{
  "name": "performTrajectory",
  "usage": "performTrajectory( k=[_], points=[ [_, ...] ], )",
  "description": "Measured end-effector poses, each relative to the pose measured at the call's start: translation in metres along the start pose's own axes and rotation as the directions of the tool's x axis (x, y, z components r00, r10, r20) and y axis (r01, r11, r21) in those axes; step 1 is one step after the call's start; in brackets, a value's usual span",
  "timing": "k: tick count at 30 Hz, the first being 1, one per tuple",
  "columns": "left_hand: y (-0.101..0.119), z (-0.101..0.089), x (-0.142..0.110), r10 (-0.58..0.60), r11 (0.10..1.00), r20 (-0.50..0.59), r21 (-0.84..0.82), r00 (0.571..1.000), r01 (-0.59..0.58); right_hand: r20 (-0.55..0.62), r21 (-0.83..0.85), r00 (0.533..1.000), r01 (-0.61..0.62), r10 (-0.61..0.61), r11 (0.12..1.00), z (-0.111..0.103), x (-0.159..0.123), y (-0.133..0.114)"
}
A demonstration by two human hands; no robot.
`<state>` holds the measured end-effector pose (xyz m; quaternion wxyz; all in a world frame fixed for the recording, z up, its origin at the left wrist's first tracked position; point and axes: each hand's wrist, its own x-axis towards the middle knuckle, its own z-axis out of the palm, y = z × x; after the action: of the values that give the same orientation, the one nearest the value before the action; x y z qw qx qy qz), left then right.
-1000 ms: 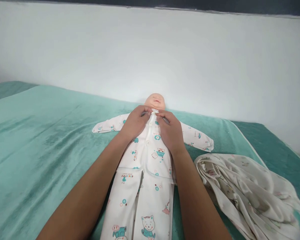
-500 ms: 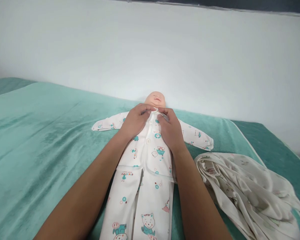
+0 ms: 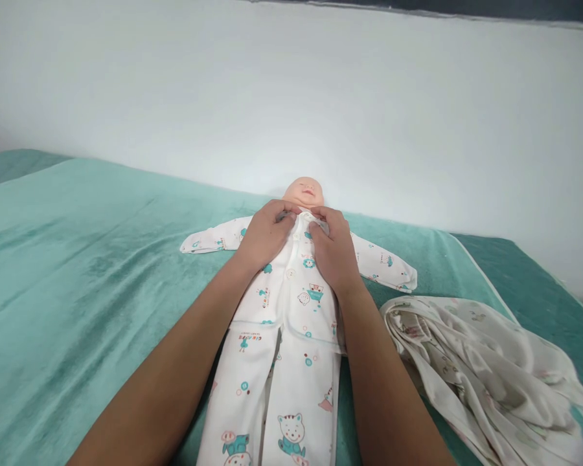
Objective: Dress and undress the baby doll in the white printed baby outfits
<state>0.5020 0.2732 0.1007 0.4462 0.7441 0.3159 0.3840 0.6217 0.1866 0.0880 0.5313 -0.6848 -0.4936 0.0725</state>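
Observation:
A baby doll (image 3: 304, 190) lies on its back with its head toward the wall. It is dressed in a white printed baby shirt (image 3: 291, 291) with buttons down the front and matching white trousers (image 3: 304, 388). My left hand (image 3: 269, 233) pinches the shirt's collar on the left side of the neck. On the other side of the collar, my right hand (image 3: 333, 243) has thumb and fingers closed on the cloth. A top button shows between the two hands. Both sleeves stretch outward, and the doll's hands are hidden.
A crumpled white printed cloth (image 3: 486, 369) lies to the right of the doll. Light green velvety cloth (image 3: 102, 259) covers the surface, with a darker green cover (image 3: 529, 278) at the right. The white wall (image 3: 291, 90) rises directly behind the doll's head.
My fingertips have parted slightly at the collar, and the top button now shows between them. Otherwise the view has only shifted a little.

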Motion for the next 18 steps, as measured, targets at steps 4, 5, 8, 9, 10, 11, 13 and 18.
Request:
performTrajectory(
  k=[4,5,8,9,10,11,13,18],
  points=[
    [0.0020,-0.0006,-0.0014,0.008,1.000,0.001,-0.008,1.000,-0.008,-0.026,0.007,1.000,0.013,-0.013,1.000,0.0001,-0.0003,0.0013],
    [0.0017,-0.0006,-0.0014,0.007,1.000,-0.001,-0.012,1.000,-0.007,-0.025,0.010,1.000,0.015,-0.015,1.000,0.0001,-0.0003,0.0018],
    [-0.0008,-0.0004,-0.0009,0.018,0.999,-0.004,-0.035,1.000,-0.018,-0.016,0.017,1.000,0.016,-0.016,1.000,0.0002,0.0000,0.0032],
    [-0.0020,-0.0001,-0.0005,0.028,0.999,-0.001,-0.042,1.000,-0.028,-0.011,0.019,1.000,0.015,-0.015,1.000,0.0003,0.0002,0.0035],
    [-0.0032,0.0001,-0.0002,0.041,0.998,0.003,-0.046,0.999,-0.041,-0.004,0.021,1.000,0.015,-0.015,1.000,0.0004,0.0006,0.0037],
    [-0.0042,0.0003,0.0001,0.056,0.997,0.007,-0.048,0.998,-0.056,0.001,0.024,1.000,0.014,-0.014,1.000,0.0004,0.0009,0.0037],
    [-0.0056,0.0006,0.0005,0.083,0.996,0.007,-0.043,0.997,-0.082,0.008,0.032,1.000,0.007,-0.008,0.999,0.0003,0.0014,0.0033],
    [-0.0036,0.0001,0.0000,0.058,0.998,0.001,-0.031,0.998,-0.058,0.007,0.062,1.000,-0.030,0.029,0.998,-0.0006,0.0008,0.0012]
  ],
)
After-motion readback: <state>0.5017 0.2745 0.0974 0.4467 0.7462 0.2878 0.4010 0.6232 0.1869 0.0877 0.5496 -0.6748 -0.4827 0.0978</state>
